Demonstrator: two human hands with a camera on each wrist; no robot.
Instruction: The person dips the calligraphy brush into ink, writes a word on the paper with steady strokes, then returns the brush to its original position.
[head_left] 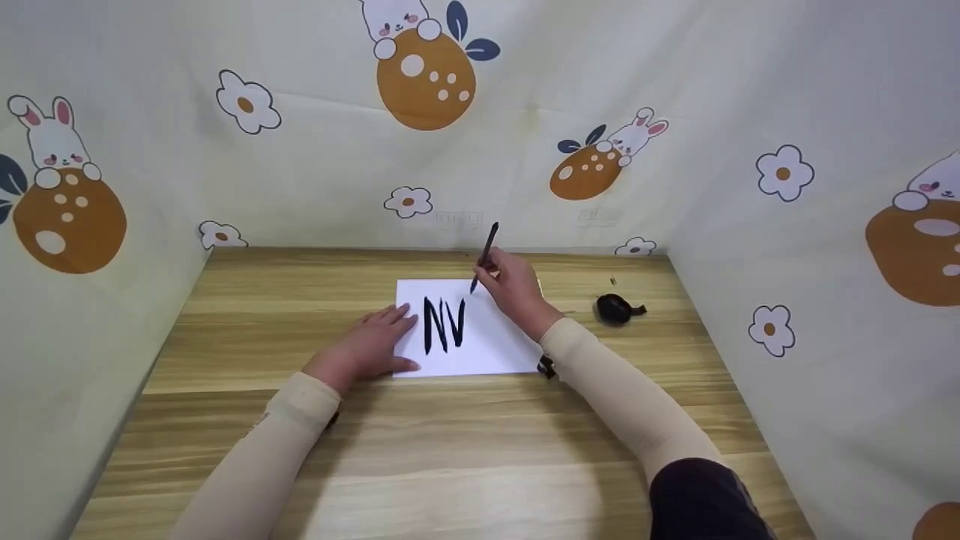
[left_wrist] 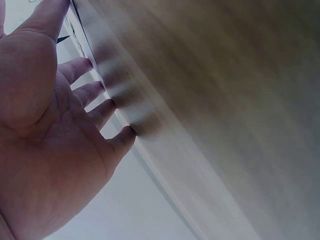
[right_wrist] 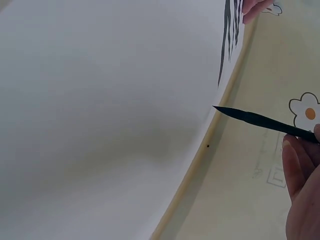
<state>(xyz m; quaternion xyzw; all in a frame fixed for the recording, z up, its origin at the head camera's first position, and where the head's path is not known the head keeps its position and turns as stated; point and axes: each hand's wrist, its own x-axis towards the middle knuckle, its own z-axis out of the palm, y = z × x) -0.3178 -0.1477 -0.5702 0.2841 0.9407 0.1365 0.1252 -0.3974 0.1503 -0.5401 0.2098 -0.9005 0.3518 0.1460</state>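
A sheet of white paper [head_left: 499, 346] lies on the wooden table, with thick black strokes [head_left: 444, 327] on its left half that look like "NV". My left hand [head_left: 367, 346] rests at the paper's left edge, fingers spread and fairly straight, fingertips touching the sheet; the left wrist view shows its fingers [left_wrist: 90, 92] along that edge. My right hand [head_left: 519, 289] pinches a slim dark brush [head_left: 487, 247] above the far part of the paper, right of the strokes. In the right wrist view the brush [right_wrist: 265, 120] tapers to a point; whether it touches the paper I cannot tell.
To the right of the paper sits a small round black object [head_left: 615, 309] with a short stub. A dark item [head_left: 547, 367] shows by the paper's near right corner, partly hidden by the right sleeve. Patterned fabric [head_left: 330, 165] encloses the table's back and sides.
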